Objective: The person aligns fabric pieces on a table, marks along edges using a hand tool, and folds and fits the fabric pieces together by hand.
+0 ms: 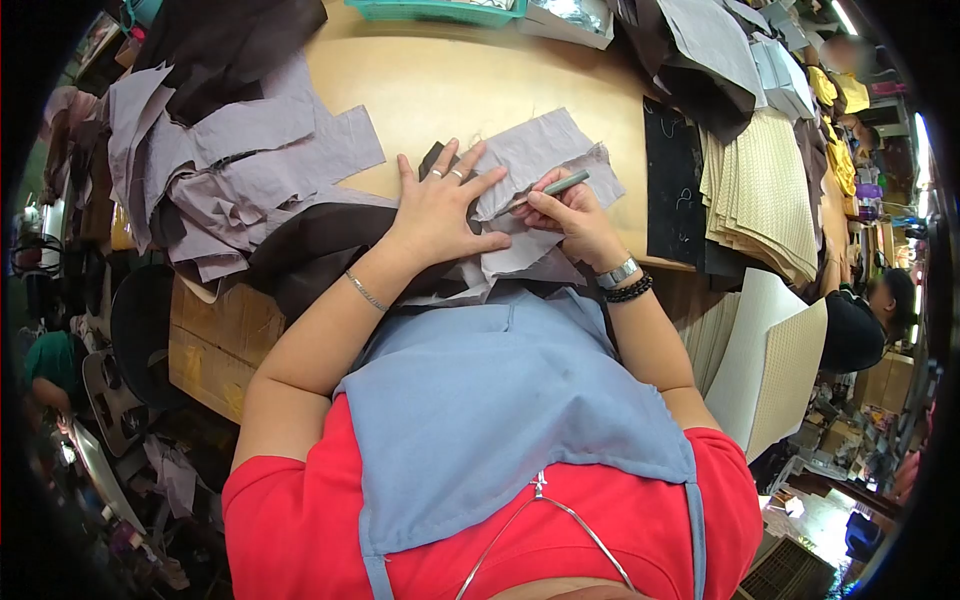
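My left hand [440, 210] lies spread on dark and grey fabric, its fingers apart and pressing the pieces down on the table. Between the fingers of my right hand [570, 218] is a grey-green pen-like tool [568, 183], slanted, its lower end near the fabric by my left hand. A light grey fabric piece [540, 143] lies flat under and beyond both hands. Dark fabric [315, 245] extends left from below my left hand.
Piled grey fabric pieces [240, 135] cover the left of the wooden table [420, 70]. A green tray [430, 10] stands at the back. Stacked cream sheets [765, 190] sit at the right. A co-worker [860, 325] is at the far right.
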The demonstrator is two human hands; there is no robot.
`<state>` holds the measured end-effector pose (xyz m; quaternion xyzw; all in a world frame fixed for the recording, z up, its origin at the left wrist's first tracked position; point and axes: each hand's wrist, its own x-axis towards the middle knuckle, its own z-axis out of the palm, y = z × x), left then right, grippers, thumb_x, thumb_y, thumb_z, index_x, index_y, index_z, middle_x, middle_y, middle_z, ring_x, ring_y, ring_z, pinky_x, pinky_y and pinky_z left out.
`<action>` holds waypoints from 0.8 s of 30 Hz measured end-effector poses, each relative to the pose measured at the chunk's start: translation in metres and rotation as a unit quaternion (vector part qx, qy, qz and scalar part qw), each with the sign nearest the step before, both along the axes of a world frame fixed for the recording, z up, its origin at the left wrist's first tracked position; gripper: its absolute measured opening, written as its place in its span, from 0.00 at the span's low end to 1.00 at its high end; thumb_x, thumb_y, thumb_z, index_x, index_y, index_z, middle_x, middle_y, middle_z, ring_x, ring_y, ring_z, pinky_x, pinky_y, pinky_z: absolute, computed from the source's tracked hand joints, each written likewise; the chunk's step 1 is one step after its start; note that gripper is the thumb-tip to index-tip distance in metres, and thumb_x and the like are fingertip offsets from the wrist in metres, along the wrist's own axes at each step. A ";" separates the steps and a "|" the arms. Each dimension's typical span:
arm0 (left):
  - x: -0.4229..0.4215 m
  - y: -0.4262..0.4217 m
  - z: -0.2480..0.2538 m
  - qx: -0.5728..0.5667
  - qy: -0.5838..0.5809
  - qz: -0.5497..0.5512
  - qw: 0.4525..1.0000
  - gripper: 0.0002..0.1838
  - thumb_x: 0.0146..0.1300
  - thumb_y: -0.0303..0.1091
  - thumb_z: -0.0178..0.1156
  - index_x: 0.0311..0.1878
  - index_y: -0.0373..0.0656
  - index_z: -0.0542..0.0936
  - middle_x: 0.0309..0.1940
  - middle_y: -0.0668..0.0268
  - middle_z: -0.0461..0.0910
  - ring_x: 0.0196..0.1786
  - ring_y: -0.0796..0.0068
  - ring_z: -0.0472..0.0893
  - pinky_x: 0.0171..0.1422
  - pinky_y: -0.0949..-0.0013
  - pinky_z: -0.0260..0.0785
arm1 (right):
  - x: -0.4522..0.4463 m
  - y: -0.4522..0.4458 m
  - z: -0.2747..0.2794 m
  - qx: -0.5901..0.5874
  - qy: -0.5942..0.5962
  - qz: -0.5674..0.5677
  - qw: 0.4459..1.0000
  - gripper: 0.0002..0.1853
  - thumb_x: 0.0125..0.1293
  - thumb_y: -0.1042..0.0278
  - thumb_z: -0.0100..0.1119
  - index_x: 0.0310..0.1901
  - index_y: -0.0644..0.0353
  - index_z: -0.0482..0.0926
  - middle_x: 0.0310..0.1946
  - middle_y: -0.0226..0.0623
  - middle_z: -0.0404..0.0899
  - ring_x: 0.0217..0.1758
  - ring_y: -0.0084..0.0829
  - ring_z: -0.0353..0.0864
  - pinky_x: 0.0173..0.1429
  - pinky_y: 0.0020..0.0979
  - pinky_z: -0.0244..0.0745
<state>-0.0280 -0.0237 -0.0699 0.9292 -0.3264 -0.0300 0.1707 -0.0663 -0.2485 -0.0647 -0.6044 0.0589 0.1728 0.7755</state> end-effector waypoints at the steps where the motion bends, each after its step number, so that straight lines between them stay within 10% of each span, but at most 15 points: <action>1: 0.000 0.000 0.000 0.001 0.000 0.000 1.000 0.49 0.44 0.75 0.65 0.71 0.65 0.71 0.78 0.62 0.58 0.80 0.50 0.53 0.69 0.14 0.37 | 0.000 -0.004 0.000 0.036 0.008 0.017 0.999 0.07 0.73 0.66 0.60 0.44 0.57 0.73 0.40 0.36 0.84 0.41 0.24 0.85 0.47 0.24 0.80; 6: -0.001 0.000 0.002 0.005 0.005 0.000 1.000 0.50 0.42 0.75 0.65 0.71 0.66 0.71 0.78 0.62 0.57 0.80 0.50 0.52 0.69 0.15 0.37 | -0.008 -0.001 0.011 0.177 0.018 0.042 0.983 0.06 0.74 0.67 0.58 0.45 0.54 0.71 0.41 0.35 0.83 0.41 0.25 0.85 0.47 0.28 0.83; 24: -0.003 0.002 -0.001 0.003 -0.005 0.002 1.000 0.52 0.41 0.75 0.68 0.72 0.66 0.70 0.79 0.64 0.56 0.80 0.50 0.52 0.69 0.15 0.38 | -0.015 0.013 -0.024 0.021 -0.037 -0.116 0.992 0.07 0.78 0.64 0.50 0.48 0.52 0.63 0.44 0.35 0.79 0.41 0.29 0.87 0.39 0.30 0.88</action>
